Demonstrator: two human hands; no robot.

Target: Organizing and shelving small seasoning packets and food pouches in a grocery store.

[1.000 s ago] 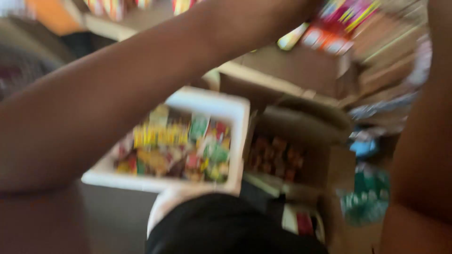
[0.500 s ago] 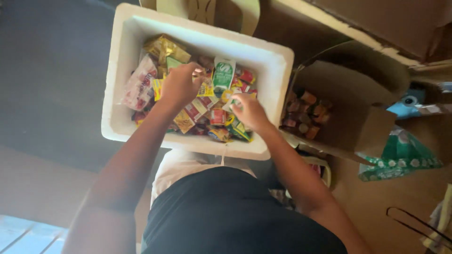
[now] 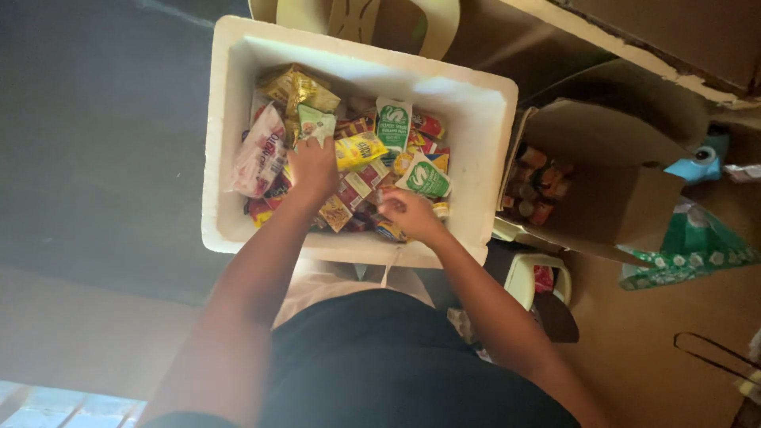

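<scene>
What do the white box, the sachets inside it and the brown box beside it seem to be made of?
White box: looks like expanded foam, with thick, matt, slightly grainy walls and rounded edges. Sachets under the left hand and right hand: probably glossy plastic or foil film, crinkled and catching light. Brown box: corrugated cardboard by its look, dull tan with folded flaps.

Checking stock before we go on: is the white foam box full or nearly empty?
Well filled. The white foam box has no lid on, and colourful sachets cover its whole floor in a heap, both hands among them.
</scene>
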